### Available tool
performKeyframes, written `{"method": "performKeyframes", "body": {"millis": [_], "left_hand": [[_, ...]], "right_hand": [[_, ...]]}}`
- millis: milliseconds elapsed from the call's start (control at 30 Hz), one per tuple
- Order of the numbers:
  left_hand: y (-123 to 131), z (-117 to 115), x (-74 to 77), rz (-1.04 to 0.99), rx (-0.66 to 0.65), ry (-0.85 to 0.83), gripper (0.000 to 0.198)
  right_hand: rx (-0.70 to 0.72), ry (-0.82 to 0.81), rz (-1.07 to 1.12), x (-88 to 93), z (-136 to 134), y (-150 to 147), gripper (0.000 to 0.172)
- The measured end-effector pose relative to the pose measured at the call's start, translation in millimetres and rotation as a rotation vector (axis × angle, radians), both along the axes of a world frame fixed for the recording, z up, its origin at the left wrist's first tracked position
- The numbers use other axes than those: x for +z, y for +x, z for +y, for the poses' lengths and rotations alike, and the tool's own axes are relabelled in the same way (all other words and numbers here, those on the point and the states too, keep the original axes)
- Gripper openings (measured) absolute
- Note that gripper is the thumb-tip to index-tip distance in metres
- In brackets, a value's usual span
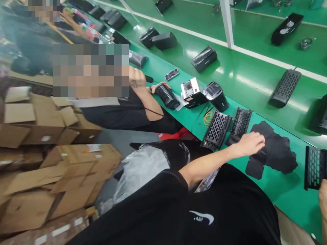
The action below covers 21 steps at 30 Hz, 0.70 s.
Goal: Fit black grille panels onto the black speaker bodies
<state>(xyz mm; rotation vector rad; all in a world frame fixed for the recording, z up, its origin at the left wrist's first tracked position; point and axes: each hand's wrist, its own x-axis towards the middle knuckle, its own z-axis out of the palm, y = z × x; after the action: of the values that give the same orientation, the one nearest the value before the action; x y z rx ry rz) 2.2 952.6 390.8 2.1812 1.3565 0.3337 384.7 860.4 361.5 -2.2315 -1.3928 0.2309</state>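
Observation:
My left hand (251, 143) reaches over the green bench with its fingers curled closed, at the left part of a spread of ragged black sheets (279, 151). What its fingers hold, if anything, is hidden. At the right edge of the view my right hand (323, 194), partly cut off, grips the lower edge of a black perforated panel (312, 166). Two more slotted black panels, a larger one (217, 129) and a smaller one (240, 121), lie left of my left hand.
Beside me a co-worker's hand (137, 77) holds a black-handled tool near a black cylindrical speaker (167, 97). A white-and-black box (192, 92), another speaker (216, 95), yellow cable (208, 118) and a phone (172, 74) lie along the bench. Cardboard boxes (84, 163) stand at left.

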Motion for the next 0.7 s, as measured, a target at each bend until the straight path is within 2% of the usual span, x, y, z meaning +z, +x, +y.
{"method": "performKeyframes", "body": {"millis": [67, 133, 200, 267, 333, 433, 500, 567, 633, 700], "left_hand": [[12.2, -23.4, -23.6, 0.111, -0.134, -0.103, 0.025], [19.6, -38.6, -45.8, 0.181, -0.105, -0.130, 0.040], [22.1, -44.0, -61.3, 0.206, -0.024, -0.128, 0.045], [21.0, -42.4, -67.9, 0.204, -0.008, -0.130, 0.033], [17.6, -37.9, -65.8, 0.186, -0.059, -0.134, 0.019], [11.2, -29.9, -52.5, 0.101, -0.175, -0.113, 0.015], [7.5, -22.3, -42.9, 0.019, -0.279, -0.122, 0.016], [4.5, -11.9, -36.9, -0.016, -0.360, -0.153, 0.017], [1.5, -0.6, -35.6, 0.050, -0.374, -0.165, 0.020], [-1.5, 8.2, -37.5, 0.164, -0.357, -0.146, 0.027]], "right_hand": [[-0.114, -0.022, 0.008, -20.0, 7.2, 22.1, 0.061], [-0.173, -0.017, 0.019, -32.0, 8.6, 23.2, 0.066], [-0.243, 0.042, -0.013, -33.4, 3.5, 8.1, 0.072], [-0.295, 0.109, 0.025, -26.9, -6.6, -17.6, 0.071], [-0.255, 0.112, 0.171, -18.7, -18.3, -48.5, 0.066], [-0.036, 0.002, 0.426, -16.0, -29.2, -96.3, 0.065], [0.131, -0.077, 0.545, -23.9, -27.2, -125.4, 0.074], [0.225, -0.130, 0.612, -36.9, -18.9, -149.1, 0.089], [0.211, -0.156, 0.611, -49.2, -8.6, -164.6, 0.095], [0.156, -0.169, 0.577, -55.5, 0.0, -170.7, 0.088]]}}
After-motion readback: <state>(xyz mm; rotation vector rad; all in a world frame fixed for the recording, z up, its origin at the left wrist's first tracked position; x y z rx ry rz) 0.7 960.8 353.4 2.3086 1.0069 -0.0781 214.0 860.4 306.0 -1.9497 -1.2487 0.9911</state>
